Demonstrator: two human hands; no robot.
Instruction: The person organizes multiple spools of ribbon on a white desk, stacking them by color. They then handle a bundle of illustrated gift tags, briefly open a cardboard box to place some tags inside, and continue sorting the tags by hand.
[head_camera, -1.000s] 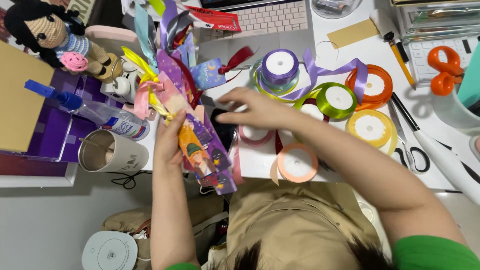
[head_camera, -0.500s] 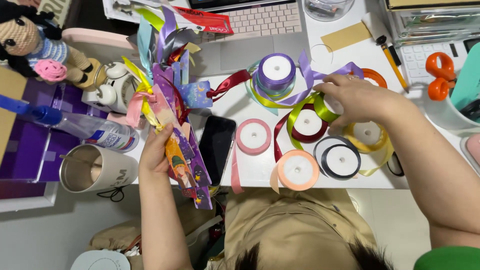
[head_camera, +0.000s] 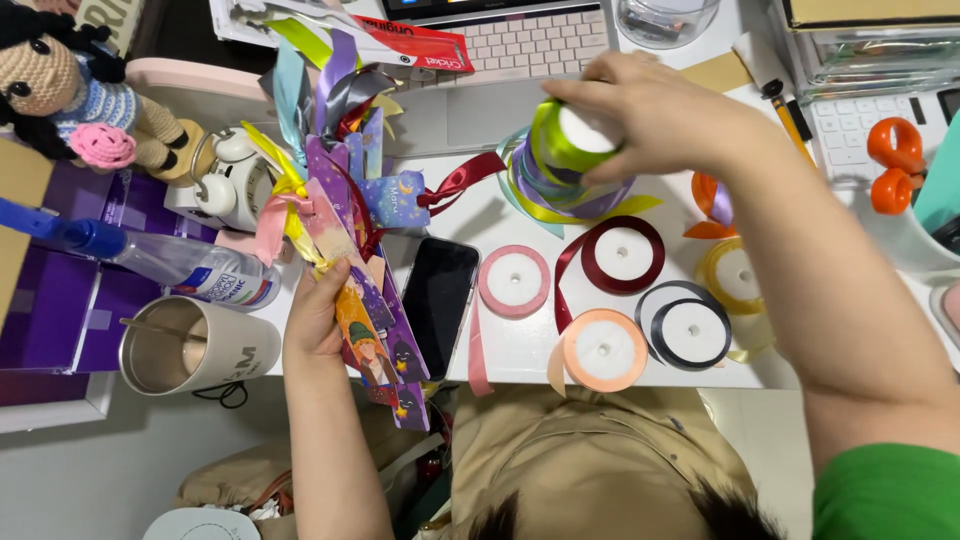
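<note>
Right hand (head_camera: 660, 115) arched over green ribbon spool (head_camera: 575, 135) — grip closed around it; left hand (head_camera: 318, 315) clasps bookmarks (head_camera: 365, 310).

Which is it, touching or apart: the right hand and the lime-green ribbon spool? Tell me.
Touching. The head view shows the right hand with its fingers wrapped round the lime-green ribbon spool, no gap between them.
</note>
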